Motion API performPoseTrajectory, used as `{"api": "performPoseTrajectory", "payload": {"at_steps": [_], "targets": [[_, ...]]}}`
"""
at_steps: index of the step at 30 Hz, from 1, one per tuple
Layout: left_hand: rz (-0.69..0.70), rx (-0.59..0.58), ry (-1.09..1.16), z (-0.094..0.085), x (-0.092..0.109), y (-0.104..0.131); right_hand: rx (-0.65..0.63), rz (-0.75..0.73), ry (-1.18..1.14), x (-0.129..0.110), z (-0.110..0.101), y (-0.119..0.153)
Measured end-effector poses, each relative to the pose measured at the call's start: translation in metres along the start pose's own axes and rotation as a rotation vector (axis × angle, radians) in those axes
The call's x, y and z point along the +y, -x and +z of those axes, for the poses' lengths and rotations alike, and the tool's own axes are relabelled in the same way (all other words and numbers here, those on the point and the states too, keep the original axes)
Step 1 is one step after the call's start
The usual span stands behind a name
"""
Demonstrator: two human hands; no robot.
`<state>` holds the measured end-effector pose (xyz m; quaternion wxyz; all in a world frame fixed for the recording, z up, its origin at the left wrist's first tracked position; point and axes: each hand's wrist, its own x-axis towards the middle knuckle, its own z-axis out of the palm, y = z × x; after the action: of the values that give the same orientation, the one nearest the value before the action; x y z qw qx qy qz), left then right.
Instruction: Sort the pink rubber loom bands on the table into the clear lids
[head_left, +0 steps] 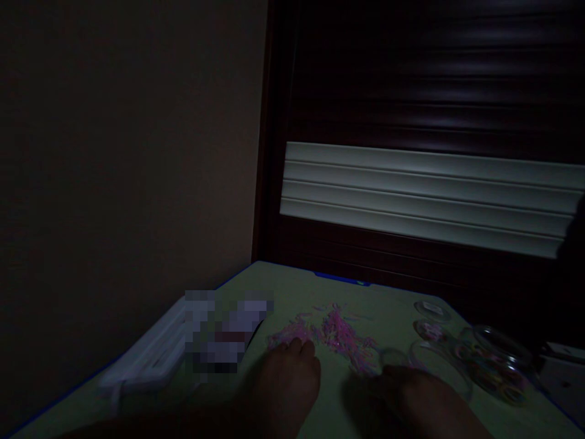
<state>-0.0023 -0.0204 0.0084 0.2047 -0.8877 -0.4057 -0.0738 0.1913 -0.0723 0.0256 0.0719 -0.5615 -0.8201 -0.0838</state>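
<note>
The left hand [290, 381] is bent narrow, fingertips curled down at the near edge of a loose heap of pale pink strands [292, 330], perhaps small rubber bands; whether it has any pinched cannot be told. Just beyond and to the right of its knuckles lies a brighter pink heap [340, 332], trailing toward the right hand [414, 396]. That hand is turned down in shadow with its fingers hidden, so I cannot tell whether it is spread or holding something. Right beside it, on the far side, sits a clear round dish [461, 366]; farther out to its right is a clear plastic jar [503, 344] with coloured rings in it, and beyond its fingers a clear round lid [432, 311]. To the left of the left hand, well apart, is a long white object [150, 360]. As a judgement, the two heaps could blend if the left hand drags sideways, since their edges nearly meet; a sweep by the right wrist could knock the dish or push the jar toward the table [283, 286] edge, and the dim light makes a mispick among such thin strands likely
</note>
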Motion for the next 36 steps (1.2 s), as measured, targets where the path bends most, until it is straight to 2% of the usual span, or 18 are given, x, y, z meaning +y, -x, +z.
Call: {"api": "performPoseTrajectory", "payload": {"at_steps": [5, 12, 17, 23, 29, 36], "targets": [[-0.058, -0.059, 0.04, 0.001, 0.001, 0.0, -0.032, 0.012, -0.002, -0.003, -0.007, 0.001], [-0.078, -0.119, 0.05, -0.011, -0.004, -0.002, -0.051, 0.031, -0.004, -0.005, -0.006, -0.001], [-0.046, -0.037, 0.073, -0.007, -0.001, -0.001, 0.007, -0.008, 0.005, -0.006, -0.007, 0.0], [0.141, 0.113, 0.263, 0.002, -0.005, -0.002, 0.044, 0.02, 0.024, -0.005, -0.005, 0.0], [0.268, 0.189, 0.47, -0.002, -0.009, -0.003, 0.072, 0.049, -0.035, -0.005, -0.007, 0.001], [0.378, 0.26, 0.525, -0.002, -0.006, -0.003, 0.148, 0.033, -0.037, -0.003, 0.002, -0.001]]}}
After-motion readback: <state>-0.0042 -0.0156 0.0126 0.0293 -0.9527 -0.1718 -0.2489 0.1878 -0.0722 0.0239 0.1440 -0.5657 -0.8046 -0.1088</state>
